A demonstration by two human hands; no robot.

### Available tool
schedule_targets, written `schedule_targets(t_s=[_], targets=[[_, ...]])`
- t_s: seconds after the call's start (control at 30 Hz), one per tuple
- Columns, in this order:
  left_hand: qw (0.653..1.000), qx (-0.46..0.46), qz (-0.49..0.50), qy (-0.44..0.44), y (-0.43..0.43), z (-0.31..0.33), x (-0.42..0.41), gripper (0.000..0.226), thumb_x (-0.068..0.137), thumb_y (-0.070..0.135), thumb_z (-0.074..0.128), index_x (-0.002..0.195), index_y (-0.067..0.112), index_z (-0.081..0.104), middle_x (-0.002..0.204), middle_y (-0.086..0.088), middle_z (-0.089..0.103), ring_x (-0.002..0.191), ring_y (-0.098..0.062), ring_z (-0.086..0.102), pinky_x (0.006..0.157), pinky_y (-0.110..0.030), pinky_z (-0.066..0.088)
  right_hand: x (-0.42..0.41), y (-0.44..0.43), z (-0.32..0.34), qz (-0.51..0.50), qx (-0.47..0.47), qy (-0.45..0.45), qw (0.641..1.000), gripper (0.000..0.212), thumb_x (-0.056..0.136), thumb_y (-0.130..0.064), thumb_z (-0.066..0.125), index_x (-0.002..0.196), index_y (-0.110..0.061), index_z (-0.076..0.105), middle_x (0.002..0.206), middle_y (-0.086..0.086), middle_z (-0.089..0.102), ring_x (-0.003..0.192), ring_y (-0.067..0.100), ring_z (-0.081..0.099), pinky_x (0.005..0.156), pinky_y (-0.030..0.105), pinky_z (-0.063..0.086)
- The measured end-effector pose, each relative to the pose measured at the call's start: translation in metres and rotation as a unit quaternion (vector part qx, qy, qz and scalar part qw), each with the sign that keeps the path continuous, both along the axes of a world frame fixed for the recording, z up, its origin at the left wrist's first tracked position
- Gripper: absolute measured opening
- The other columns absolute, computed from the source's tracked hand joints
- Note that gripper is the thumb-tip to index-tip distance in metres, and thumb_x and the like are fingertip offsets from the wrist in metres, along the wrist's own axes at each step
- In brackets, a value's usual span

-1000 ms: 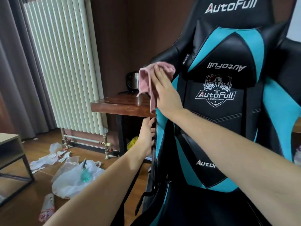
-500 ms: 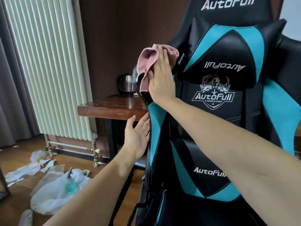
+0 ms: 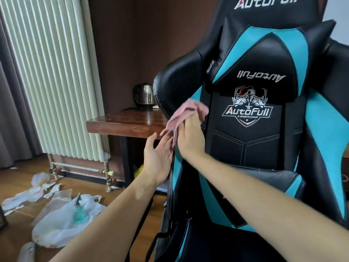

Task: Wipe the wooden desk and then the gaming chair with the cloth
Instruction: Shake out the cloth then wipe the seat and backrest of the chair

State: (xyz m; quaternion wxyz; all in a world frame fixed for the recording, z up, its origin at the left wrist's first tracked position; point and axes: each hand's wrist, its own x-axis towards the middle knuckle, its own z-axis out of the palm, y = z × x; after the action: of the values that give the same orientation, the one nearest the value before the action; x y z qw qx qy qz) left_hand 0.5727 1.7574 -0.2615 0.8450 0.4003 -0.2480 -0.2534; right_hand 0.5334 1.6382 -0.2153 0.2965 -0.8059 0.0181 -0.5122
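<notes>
Right hand point(image 3: 190, 138) grasped pink cloth point(image 3: 186, 110) against side bolster of black-and-teal gaming chair point(image 3: 255, 148), left hand point(image 3: 158, 157) released and splayed, just beside chair edge under cloth, electric kettle point(image 3: 144, 96) stood on wooden bench point(image 3: 128, 122) behind.

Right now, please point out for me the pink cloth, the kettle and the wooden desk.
pink cloth point(image 3: 186, 110), head view, on its bunched upper fold.
kettle point(image 3: 145, 96), head view, on its shiny steel body.
wooden desk point(image 3: 124, 121), head view, on the bare top near its front corner.
</notes>
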Motion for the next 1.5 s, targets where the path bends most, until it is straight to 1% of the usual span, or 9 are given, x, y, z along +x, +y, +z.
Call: schedule_targets(t_s=[0.17,0.4,0.63,0.77,0.97,1.13,1.23,1.37,1.5], targets=[[1.000,0.009,0.000,-0.004,0.005,-0.001,0.003,0.069,0.102,0.062,0.036,0.156,0.021,0.050,0.151,-0.001,0.060,0.144,-0.017,0.052,0.128,-0.044,0.028,0.025,-0.009,0.055,-0.038,-0.019,-0.039,0.998,0.062,0.112,-0.025,0.033,0.167,-0.006,0.012,0.176,0.010,0.007,0.163,0.022,0.002,0.131,0.046,0.015],[0.999,-0.007,-0.018,0.042,0.007,-0.002,-0.002,0.068,0.104,0.061,0.031,0.155,0.019,0.047,0.153,-0.008,0.058,0.141,-0.027,0.056,0.113,-0.042,0.047,-0.032,0.028,-0.091,-0.022,0.040,0.030,0.998,0.052,0.102,-0.039,0.031,0.151,-0.025,0.039,0.157,-0.001,0.045,0.145,0.024,0.046,0.104,0.041,0.050],[0.999,0.001,0.004,0.037,0.008,-0.001,-0.014,0.066,0.104,0.063,0.033,0.153,0.022,0.051,0.149,-0.004,0.063,0.136,-0.027,0.061,0.122,-0.050,0.037,-0.055,0.042,-0.125,-0.007,-0.020,0.063,0.998,0.069,0.098,-0.008,0.060,0.162,-0.015,0.035,0.171,0.001,0.028,0.158,0.021,0.027,0.119,0.042,0.042],[0.998,0.029,0.048,0.003,0.004,-0.004,-0.019,0.060,0.105,0.054,0.030,0.152,0.024,0.053,0.144,-0.002,0.066,0.136,-0.021,0.060,0.120,-0.041,0.039,-0.029,0.029,-0.047,-0.015,0.106,0.022,0.994,0.052,0.101,-0.047,0.036,0.145,-0.022,0.047,0.137,-0.002,0.058,0.121,0.020,0.061,0.090,0.048,0.058],[0.993,0.067,0.039,-0.084,-0.013,-0.009,-0.044,0.051,0.110,0.046,0.041,0.153,0.020,0.054,0.149,-0.012,0.061,0.139,-0.033,0.056,0.118,-0.050,0.045,-0.088,0.026,-0.109,-0.018,0.041,0.083,0.996,0.014,0.095,-0.006,0.055,0.104,-0.015,0.061,0.102,0.002,0.067,0.088,0.030,0.060,0.073,0.048,0.052],[0.757,0.367,0.371,-0.393,-0.027,-0.013,-0.067,0.066,0.102,0.029,0.060,0.159,0.009,0.034,0.161,-0.014,0.036,0.145,-0.033,0.034,0.122,-0.049,0.030,-0.148,0.030,-0.125,0.084,0.310,0.014,0.947,0.032,0.103,-0.002,0.043,0.106,-0.018,0.070,0.092,0.003,0.074,0.085,0.019,0.070,0.075,0.039,0.058],[0.666,0.340,0.463,-0.477,-0.039,-0.022,-0.094,0.050,0.095,0.011,0.058,0.145,0.012,0.052,0.155,-0.013,0.039,0.137,-0.031,0.039,0.115,-0.042,0.035,-0.170,0.010,-0.116,0.037,0.422,-0.070,0.903,0.028,0.110,-0.015,0.043,0.106,-0.022,0.070,0.093,0.000,0.075,0.081,0.014,0.072,0.066,0.032,0.057],[0.791,0.296,0.382,-0.374,-0.065,-0.072,-0.138,0.053,0.086,0.000,0.049,0.137,0.015,0.055,0.136,-0.001,0.051,0.126,-0.022,0.048,0.108,-0.045,0.044,-0.174,-0.037,-0.111,-0.074,0.191,-0.112,0.972,0.026,0.109,-0.010,0.041,0.123,-0.021,0.060,0.118,-0.010,0.065,0.111,0.010,0.062,0.094,0.033,0.051],[0.761,0.321,0.395,-0.403,-0.076,-0.166,-0.168,0.074,0.081,-0.014,0.059,0.151,0.005,0.046,0.165,-0.008,0.033,0.148,-0.025,0.031,0.127,-0.040,0.026,-0.165,-0.081,-0.162,-0.192,-0.120,0.080,0.971,0.046,0.106,-0.008,0.039,0.151,-0.002,0.049,0.167,0.012,0.036,0.157,0.027,0.028,0.125,0.050,0.027]])
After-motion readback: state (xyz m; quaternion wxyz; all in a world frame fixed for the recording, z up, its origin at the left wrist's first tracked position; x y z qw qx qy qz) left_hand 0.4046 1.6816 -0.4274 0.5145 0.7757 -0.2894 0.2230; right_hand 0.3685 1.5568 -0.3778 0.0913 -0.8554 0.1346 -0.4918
